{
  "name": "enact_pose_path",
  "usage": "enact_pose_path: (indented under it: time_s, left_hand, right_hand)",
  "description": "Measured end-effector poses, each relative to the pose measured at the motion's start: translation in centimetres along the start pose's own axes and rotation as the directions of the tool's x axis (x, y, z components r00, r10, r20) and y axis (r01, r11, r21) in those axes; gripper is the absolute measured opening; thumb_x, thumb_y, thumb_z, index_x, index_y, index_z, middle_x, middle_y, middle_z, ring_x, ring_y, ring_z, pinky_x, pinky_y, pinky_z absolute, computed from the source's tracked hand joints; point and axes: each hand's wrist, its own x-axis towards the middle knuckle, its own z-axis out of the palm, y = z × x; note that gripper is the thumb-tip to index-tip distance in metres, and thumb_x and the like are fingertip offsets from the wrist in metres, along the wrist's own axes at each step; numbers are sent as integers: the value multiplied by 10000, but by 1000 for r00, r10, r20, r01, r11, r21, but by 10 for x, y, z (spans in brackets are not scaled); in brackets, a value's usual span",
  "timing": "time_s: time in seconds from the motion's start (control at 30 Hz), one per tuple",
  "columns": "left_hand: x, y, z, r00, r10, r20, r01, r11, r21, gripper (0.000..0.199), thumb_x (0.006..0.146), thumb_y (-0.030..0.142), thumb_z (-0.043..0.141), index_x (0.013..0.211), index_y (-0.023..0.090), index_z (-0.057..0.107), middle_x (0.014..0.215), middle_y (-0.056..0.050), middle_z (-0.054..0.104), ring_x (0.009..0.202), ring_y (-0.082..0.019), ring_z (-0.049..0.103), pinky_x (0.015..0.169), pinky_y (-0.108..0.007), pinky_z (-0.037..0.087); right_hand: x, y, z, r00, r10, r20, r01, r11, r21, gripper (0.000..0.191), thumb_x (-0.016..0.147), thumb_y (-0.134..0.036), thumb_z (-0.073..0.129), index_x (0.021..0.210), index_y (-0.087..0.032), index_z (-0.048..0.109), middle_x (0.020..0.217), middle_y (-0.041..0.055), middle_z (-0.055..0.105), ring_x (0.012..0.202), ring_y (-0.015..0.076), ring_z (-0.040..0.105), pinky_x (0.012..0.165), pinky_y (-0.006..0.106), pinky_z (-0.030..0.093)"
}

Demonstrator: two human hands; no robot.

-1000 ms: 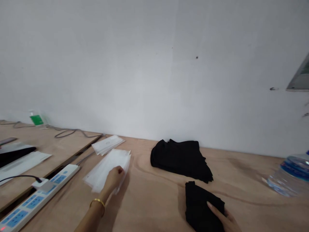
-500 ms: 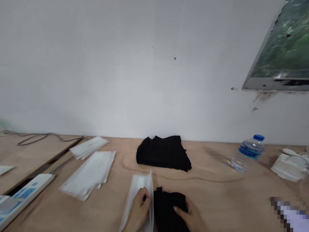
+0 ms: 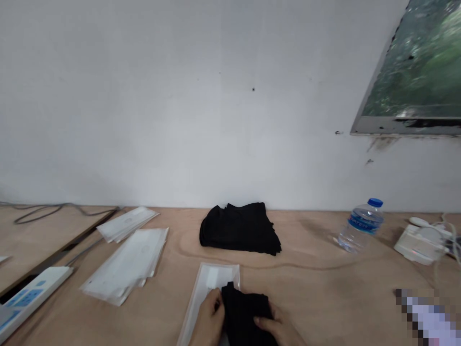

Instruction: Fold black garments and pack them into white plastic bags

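Note:
A translucent plastic bag with a white patch near its top lies in front of me. My left hand is closed over it, fingers pinched on what looks like the bag's edge; the fingertips are partly hidden. A folded black cloth item with a small tab at its upper left corner overlaps the bag's right side. My right hand grips its right side, thumb on top and fingers underneath. The cloth's left edge touches my left hand.
A pile of black cloth items rests near the wall. Two stacks of translucent bags lie at left, beside a power strip. At right are a water bottle, a white device with cables and a blurred-out object.
The black cloth has moved left over the bag with my right hand. The bag's raised right side now lies wider and flatter. The view has shifted slightly right.

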Motion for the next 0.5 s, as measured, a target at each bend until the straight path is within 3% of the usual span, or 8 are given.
enact_pose_path:
  time_s: [0.1, 0.17, 0.23, 0.33, 0.4, 0.5]
  left_hand:
    - [-3, 0, -10, 990, 106, -97, -102, 994, 48, 147, 749, 266, 424, 617, 235, 365, 626, 33, 412, 650, -174, 449, 623, -281, 364]
    - [-9, 3, -15, 972, 221, -82, -202, 961, 188, 116, 728, 193, 438, 622, 225, 402, 707, 5, 474, 715, -187, 481, 674, -299, 381]
    - [-16, 6, -16, 951, 308, -28, -275, 884, 379, 115, 700, 126, 450, 630, 216, 444, 792, -26, 517, 785, -210, 501, 722, -328, 393]
    - [-23, 9, -13, 944, 328, 47, -298, 777, 554, 159, 644, 54, 462, 643, 212, 472, 852, -47, 533, 841, -231, 509, 737, -343, 405]
    - [-24, 10, -10, 939, 336, 71, -314, 757, 574, 185, 629, 29, 458, 659, 210, 477, 875, -53, 534, 859, -231, 516, 739, -338, 420]
    - [-23, 9, -9, 931, 358, 79, -345, 783, 517, 191, 644, 20, 449, 662, 210, 461, 890, -54, 530, 869, -216, 529, 755, -326, 442]
  right_hand:
    - [7, 4, -5, 1000, 6, -11, -8, 985, -170, 457, 594, -195, 677, 1051, -213, 680, 1053, 61, 716, 1123, 304, 576, 1063, 470, 312]
    - [10, 1, -3, 999, 42, -23, -46, 978, -203, 460, 571, -154, 652, 1027, -204, 686, 1075, 64, 707, 1131, 305, 567, 1065, 457, 307]
    - [9, -4, 3, 996, 26, -85, -39, 987, -157, 458, 561, -152, 646, 1016, -189, 684, 1092, 79, 697, 1129, 306, 565, 1057, 446, 319]
    - [4, -13, 13, 989, 22, -143, -7, 994, 105, 459, 600, -261, 679, 1052, -185, 659, 1072, 90, 698, 1119, 306, 573, 1027, 448, 358]
    - [-1, -17, 17, 998, 60, -17, -53, 960, 277, 504, 597, -323, 715, 1075, -179, 647, 1041, 92, 705, 1090, 314, 593, 1002, 461, 383]
    - [-6, -18, 16, 969, 82, 233, -149, 946, 287, 525, 554, -289, 751, 1056, -167, 657, 994, 88, 715, 1053, 316, 612, 1002, 460, 374]
